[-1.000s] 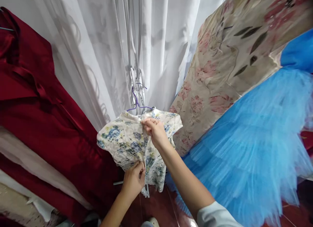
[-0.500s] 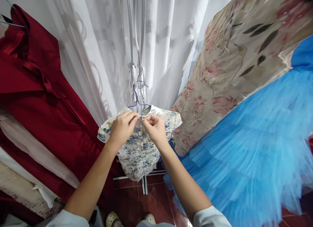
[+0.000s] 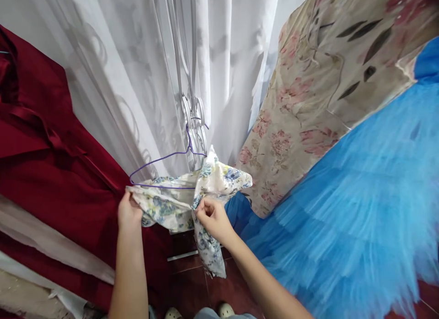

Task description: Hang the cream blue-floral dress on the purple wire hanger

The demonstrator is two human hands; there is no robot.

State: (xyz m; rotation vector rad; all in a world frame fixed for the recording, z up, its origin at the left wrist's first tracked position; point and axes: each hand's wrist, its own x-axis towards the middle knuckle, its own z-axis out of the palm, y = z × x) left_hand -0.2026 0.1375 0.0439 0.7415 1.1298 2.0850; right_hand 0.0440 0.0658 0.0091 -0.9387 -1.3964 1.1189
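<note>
A small white garment with blue flowers hangs half off a purple wire hanger, whose left arm is bare. My left hand is closed on the garment's left sleeve edge, near the hanger's left tip. My right hand pinches the cloth at the middle front, just below the hanger. The hanger's hook catches on a white metal rack in front of a sheer white curtain.
A dark red garment hangs at the left, with pale cloth below it. At the right hang a beige floral fabric and a bright blue tulle skirt. Red floor tiles and shoe tips show below.
My left hand moved from the collar out to the left sleeve, and the right hand dropped lower. The garment's left shoulder came off the hanger, baring the purple wire.
</note>
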